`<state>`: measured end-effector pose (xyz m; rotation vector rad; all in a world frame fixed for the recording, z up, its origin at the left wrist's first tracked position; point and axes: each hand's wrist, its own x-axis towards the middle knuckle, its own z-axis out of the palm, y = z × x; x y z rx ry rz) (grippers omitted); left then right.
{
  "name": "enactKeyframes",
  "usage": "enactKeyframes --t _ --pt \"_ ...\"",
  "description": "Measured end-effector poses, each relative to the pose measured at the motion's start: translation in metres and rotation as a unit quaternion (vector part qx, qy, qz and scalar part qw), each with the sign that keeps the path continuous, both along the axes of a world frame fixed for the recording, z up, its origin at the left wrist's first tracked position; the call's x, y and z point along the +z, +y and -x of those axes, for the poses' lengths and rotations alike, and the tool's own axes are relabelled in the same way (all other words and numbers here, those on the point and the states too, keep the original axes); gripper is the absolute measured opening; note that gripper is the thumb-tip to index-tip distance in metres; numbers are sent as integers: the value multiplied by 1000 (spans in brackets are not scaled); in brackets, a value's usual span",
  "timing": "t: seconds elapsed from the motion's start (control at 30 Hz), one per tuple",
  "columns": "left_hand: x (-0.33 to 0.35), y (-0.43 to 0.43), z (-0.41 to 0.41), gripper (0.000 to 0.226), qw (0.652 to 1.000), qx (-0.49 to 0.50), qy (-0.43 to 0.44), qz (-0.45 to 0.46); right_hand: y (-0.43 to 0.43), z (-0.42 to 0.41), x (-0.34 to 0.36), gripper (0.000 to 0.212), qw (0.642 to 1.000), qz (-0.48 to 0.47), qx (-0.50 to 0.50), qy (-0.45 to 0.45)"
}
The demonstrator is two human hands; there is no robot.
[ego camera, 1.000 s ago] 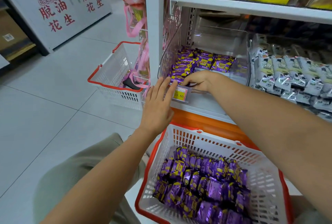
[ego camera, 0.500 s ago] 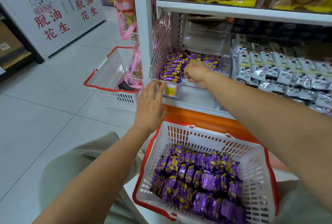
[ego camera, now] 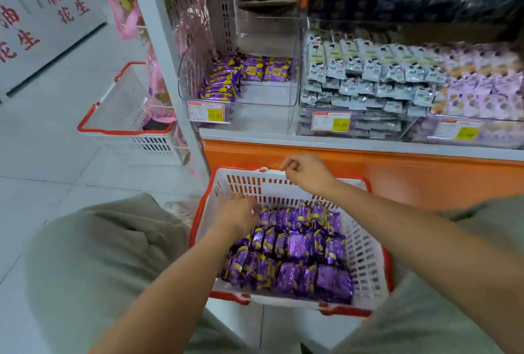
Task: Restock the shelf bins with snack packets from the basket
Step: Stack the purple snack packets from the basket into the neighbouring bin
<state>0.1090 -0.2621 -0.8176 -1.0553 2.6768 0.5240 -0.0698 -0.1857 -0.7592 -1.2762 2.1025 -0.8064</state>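
A white basket with red rim (ego camera: 375, 243) sits between my knees, holding several purple snack packets (ego camera: 297, 251). My left hand (ego camera: 236, 217) reaches down into the basket's left side and touches the packets; its fingertips are hidden among them. My right hand (ego camera: 307, 172) hovers over the basket's far rim with fingers curled and nothing in it. Above, the clear shelf bin (ego camera: 269, 95) holds a few purple packets (ego camera: 249, 71) at its back and left.
A second white and red basket (ego camera: 127, 129) stands on the floor left of the shelf post. Bins of grey-white packets (ego camera: 368, 75) fill the shelf to the right. An orange panel (ego camera: 425, 177) runs below the shelf. Pink bags hang on the post.
Both hands have left the shelf bin and dropped to the basket. The left hand went in among the packets, and the right hand pulled back to the far rim.
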Motion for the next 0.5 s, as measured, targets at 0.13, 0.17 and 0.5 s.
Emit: enactKeyframes --t 0.13,0.17,0.5 --pt "-39 9 4 58 995 13 -79 -54 20 32 -53 30 967 -254 -15 3" --pt "-50 7 6 63 994 28 -83 -66 25 37 -66 36 953 -302 -20 -15" --pt "-121 -5 14 82 985 97 -89 -113 28 52 -168 76 908 -350 -186 -137"
